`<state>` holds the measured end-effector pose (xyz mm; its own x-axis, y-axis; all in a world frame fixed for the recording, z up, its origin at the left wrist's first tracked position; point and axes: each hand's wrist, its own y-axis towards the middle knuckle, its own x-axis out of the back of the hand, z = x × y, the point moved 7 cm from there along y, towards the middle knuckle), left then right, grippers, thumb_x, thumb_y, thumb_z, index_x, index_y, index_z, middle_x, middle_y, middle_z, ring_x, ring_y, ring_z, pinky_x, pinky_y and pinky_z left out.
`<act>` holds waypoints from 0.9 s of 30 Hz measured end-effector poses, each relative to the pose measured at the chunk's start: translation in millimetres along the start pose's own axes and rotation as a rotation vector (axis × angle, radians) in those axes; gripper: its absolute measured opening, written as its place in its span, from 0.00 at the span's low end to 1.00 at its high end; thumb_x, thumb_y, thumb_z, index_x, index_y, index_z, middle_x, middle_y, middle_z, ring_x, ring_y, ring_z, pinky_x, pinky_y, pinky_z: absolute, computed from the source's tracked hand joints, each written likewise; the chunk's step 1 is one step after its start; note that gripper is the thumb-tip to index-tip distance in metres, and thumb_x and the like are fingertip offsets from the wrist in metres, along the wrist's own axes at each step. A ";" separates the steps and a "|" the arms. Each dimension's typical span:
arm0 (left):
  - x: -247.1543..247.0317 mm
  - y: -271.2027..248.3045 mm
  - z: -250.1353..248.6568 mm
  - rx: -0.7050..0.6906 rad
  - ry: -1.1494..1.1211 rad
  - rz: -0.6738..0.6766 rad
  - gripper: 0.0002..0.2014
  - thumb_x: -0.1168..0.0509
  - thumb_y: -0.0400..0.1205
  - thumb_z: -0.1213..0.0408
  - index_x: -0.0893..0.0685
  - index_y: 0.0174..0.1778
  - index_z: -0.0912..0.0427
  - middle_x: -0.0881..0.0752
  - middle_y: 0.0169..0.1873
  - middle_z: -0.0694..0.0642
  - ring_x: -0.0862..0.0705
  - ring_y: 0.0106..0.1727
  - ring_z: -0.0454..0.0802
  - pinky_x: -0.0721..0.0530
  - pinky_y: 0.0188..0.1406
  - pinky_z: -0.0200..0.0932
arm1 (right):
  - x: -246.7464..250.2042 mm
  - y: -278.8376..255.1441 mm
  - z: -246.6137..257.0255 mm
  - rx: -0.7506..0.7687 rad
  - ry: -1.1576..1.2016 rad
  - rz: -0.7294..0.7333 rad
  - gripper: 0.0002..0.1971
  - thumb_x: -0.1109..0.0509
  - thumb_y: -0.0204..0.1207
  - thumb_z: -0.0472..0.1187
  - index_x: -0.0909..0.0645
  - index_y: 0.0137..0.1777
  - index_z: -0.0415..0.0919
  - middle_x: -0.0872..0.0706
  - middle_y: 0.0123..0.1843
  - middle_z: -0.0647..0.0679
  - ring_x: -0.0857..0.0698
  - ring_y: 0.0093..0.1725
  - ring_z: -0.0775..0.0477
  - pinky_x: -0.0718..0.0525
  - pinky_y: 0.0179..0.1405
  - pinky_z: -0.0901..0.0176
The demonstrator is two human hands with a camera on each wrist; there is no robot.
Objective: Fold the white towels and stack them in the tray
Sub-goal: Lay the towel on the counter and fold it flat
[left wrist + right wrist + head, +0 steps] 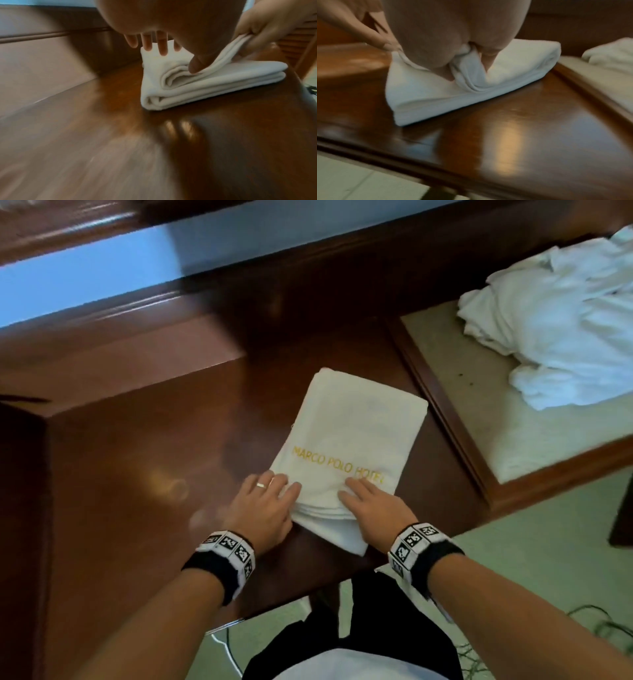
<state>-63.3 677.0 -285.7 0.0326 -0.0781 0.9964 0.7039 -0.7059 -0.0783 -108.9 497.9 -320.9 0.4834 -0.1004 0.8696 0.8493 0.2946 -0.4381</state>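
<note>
A person's left hand (263, 505) and right hand (371, 508) pinch the near edge of a folded white towel (352, 433) lying on a dark wooden table (137, 491), its gold hotel lettering face up. Both wrist views show thumb and fingers closed on the upper layers, lifted slightly off the lower ones. To the right sits the tray (442, 402), touching the table's right edge, with a heap of unfolded towels (561, 316) at its far end. The step appears to be one more fold, near edge carried to far edge. Done well, both hands would rise together, keep the corners level, match the edges squarely, then flatten the crease before moving the towel to the tray's bare near part.
</note>
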 end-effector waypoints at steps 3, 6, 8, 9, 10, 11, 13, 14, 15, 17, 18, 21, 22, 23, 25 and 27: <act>-14.5 33.1 -16.4 -0.097 -0.009 0.119 0.28 0.25 0.65 0.56 0.17 0.61 0.57 0.17 0.57 0.62 0.17 0.55 0.65 0.17 0.50 0.60 | 8.1 -6.5 -26.9 -0.004 -0.021 0.006 0.37 0.38 0.77 0.27 0.40 0.86 0.46 0.46 0.89 0.47 0.45 0.87 0.43 0.27 0.76 0.45; -16.9 64.5 -32.6 -0.143 0.001 0.185 0.30 0.19 0.58 0.58 0.15 0.58 0.57 0.15 0.52 0.63 0.15 0.49 0.65 0.17 0.43 0.57 | 17.7 -10.9 -67.2 -0.150 -0.045 0.019 0.41 0.43 0.78 0.26 0.50 0.88 0.53 0.55 0.90 0.53 0.53 0.88 0.46 0.44 0.84 0.43; -11.9 83.2 -45.5 -0.173 0.021 0.154 0.24 0.18 0.57 0.64 0.13 0.49 0.60 0.15 0.44 0.63 0.14 0.41 0.64 0.19 0.33 0.52 | 23.4 -14.7 -91.1 -0.253 -0.016 0.007 0.40 0.42 0.77 0.25 0.45 0.87 0.53 0.52 0.90 0.52 0.51 0.88 0.44 0.43 0.84 0.38; -7.2 91.0 -49.1 -0.172 0.013 0.116 0.21 0.18 0.55 0.69 0.14 0.43 0.61 0.16 0.39 0.62 0.15 0.36 0.63 0.22 0.27 0.49 | 27.2 -15.6 -96.6 -0.263 0.002 -0.049 0.37 0.39 0.75 0.26 0.37 0.84 0.49 0.44 0.88 0.48 0.44 0.87 0.41 0.38 0.81 0.36; 0.3 96.5 -49.6 -0.162 -0.015 0.076 0.19 0.19 0.53 0.72 0.15 0.38 0.62 0.18 0.36 0.62 0.17 0.33 0.63 0.28 0.23 0.46 | 34.5 -16.3 -96.7 -0.243 -0.003 -0.142 0.33 0.36 0.72 0.26 0.28 0.78 0.44 0.32 0.82 0.42 0.33 0.81 0.36 0.30 0.75 0.36; 8.8 99.0 -46.9 -0.146 -0.051 0.031 0.19 0.19 0.52 0.73 0.17 0.37 0.63 0.20 0.34 0.62 0.18 0.31 0.63 0.32 0.22 0.45 | 42.6 -17.8 -94.0 -0.225 -0.026 -0.248 0.27 0.32 0.67 0.26 0.21 0.68 0.40 0.22 0.72 0.39 0.23 0.71 0.32 0.22 0.64 0.37; 21.8 93.4 -37.4 -0.133 -0.108 -0.029 0.22 0.18 0.52 0.71 0.18 0.39 0.64 0.20 0.36 0.63 0.19 0.34 0.64 0.29 0.23 0.47 | 49.2 -28.9 -85.9 -0.214 -0.060 -0.423 0.19 0.29 0.62 0.30 0.16 0.55 0.38 0.17 0.54 0.38 0.19 0.50 0.33 0.20 0.43 0.45; 23.0 86.7 -34.5 -0.158 -0.122 -0.032 0.24 0.18 0.53 0.68 0.18 0.42 0.64 0.20 0.39 0.64 0.19 0.36 0.64 0.25 0.24 0.49 | 45.5 -35.3 -80.2 -0.202 -0.067 -0.446 0.17 0.31 0.62 0.33 0.16 0.53 0.39 0.18 0.51 0.39 0.20 0.46 0.34 0.22 0.39 0.47; 19.5 77.4 -33.5 -0.192 -0.128 -0.014 0.25 0.17 0.53 0.66 0.18 0.43 0.64 0.20 0.40 0.63 0.19 0.37 0.64 0.21 0.26 0.52 | 37.2 -40.2 -72.8 -0.176 -0.077 -0.438 0.17 0.32 0.63 0.36 0.16 0.54 0.40 0.18 0.50 0.40 0.20 0.45 0.35 0.22 0.38 0.48; 1.7 59.9 -32.2 -0.221 -0.128 0.077 0.27 0.16 0.54 0.64 0.19 0.45 0.62 0.20 0.41 0.62 0.19 0.38 0.64 0.19 0.25 0.52 | 11.6 -45.9 -62.7 -0.133 -0.071 -0.329 0.21 0.28 0.63 0.38 0.16 0.59 0.42 0.18 0.52 0.41 0.19 0.48 0.35 0.19 0.39 0.47; -8.8 54.8 -30.1 -0.200 -0.128 0.115 0.28 0.16 0.53 0.64 0.19 0.47 0.61 0.21 0.42 0.62 0.20 0.39 0.64 0.19 0.24 0.52 | 1.7 -47.9 -62.1 -0.142 -0.050 -0.278 0.24 0.26 0.62 0.38 0.17 0.62 0.41 0.18 0.54 0.41 0.18 0.50 0.35 0.17 0.39 0.46; -19.4 51.1 -25.2 -0.110 -0.131 0.127 0.28 0.16 0.54 0.68 0.20 0.48 0.60 0.21 0.42 0.60 0.19 0.40 0.62 0.23 0.21 0.48 | -0.6 -47.8 -64.5 -0.194 -0.003 -0.281 0.22 0.23 0.61 0.35 0.16 0.58 0.39 0.17 0.53 0.40 0.18 0.49 0.34 0.15 0.36 0.46; -16.7 50.5 -25.2 -0.102 -0.135 0.096 0.26 0.17 0.55 0.71 0.19 0.46 0.61 0.21 0.41 0.60 0.19 0.39 0.63 0.26 0.20 0.46 | 2.9 -48.8 -63.7 -0.195 -0.005 -0.309 0.18 0.23 0.61 0.34 0.17 0.53 0.38 0.17 0.50 0.40 0.18 0.47 0.35 0.17 0.35 0.47; -14.1 49.8 -25.6 -0.097 -0.136 0.062 0.24 0.18 0.56 0.74 0.18 0.45 0.62 0.21 0.40 0.61 0.19 0.38 0.63 0.29 0.20 0.45 | 5.3 -50.2 -63.0 -0.193 -0.015 -0.335 0.16 0.23 0.61 0.33 0.20 0.49 0.39 0.19 0.47 0.41 0.20 0.44 0.35 0.19 0.34 0.47; -16.9 46.9 -27.5 -0.086 -0.123 0.032 0.24 0.19 0.56 0.77 0.18 0.45 0.62 0.21 0.39 0.61 0.20 0.37 0.63 0.31 0.21 0.45 | 3.7 -52.2 -61.9 -0.213 -0.044 -0.356 0.20 0.25 0.57 0.31 0.27 0.47 0.41 0.21 0.44 0.41 0.22 0.41 0.36 0.24 0.32 0.48; -25.6 44.9 -29.4 -0.075 -0.126 0.101 0.25 0.18 0.58 0.74 0.20 0.47 0.60 0.21 0.40 0.60 0.21 0.39 0.63 0.23 0.24 0.50 | -4.6 -54.1 -57.4 -0.230 -0.053 -0.304 0.22 0.24 0.54 0.32 0.28 0.46 0.42 0.22 0.43 0.42 0.22 0.40 0.36 0.26 0.31 0.49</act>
<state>-53.3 626.6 -315.6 0.1928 -0.0655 0.9791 0.6379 -0.7498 -0.1758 -144.9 427.8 -314.2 0.1959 -0.0989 0.9756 0.9805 0.0376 -0.1930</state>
